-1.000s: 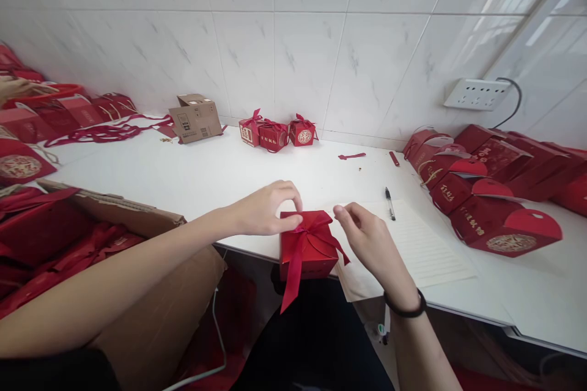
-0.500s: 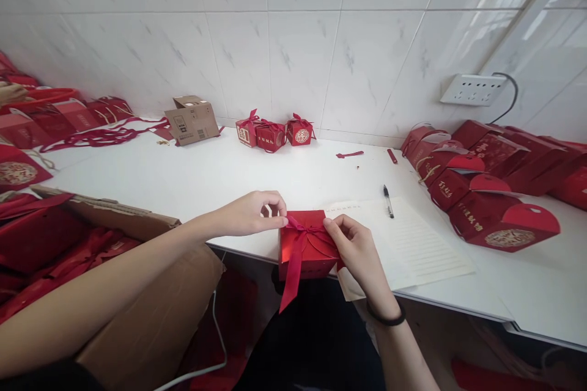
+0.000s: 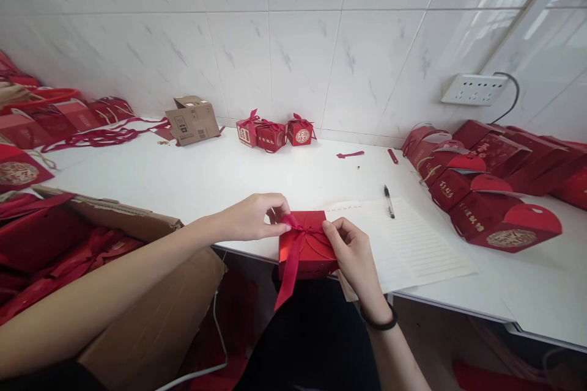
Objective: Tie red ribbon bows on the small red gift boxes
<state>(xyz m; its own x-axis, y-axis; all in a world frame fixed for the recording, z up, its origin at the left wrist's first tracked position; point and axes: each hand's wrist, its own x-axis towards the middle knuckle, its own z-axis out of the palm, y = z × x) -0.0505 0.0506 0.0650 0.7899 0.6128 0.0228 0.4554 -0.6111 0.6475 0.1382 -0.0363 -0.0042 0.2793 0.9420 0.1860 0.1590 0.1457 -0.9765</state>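
Pulling evenly is best: our left hand and right hand, both nearly closed, pinch the ribbon on the near box.

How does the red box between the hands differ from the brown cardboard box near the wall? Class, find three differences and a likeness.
Colour: the red box is bright red; the brown cardboard box is plain brown.
Tie: the red box wears a ribbon; the brown cardboard box shows none.
Top: the red box is closed; the brown cardboard box has a raised flap.
Shared: both are boxes.
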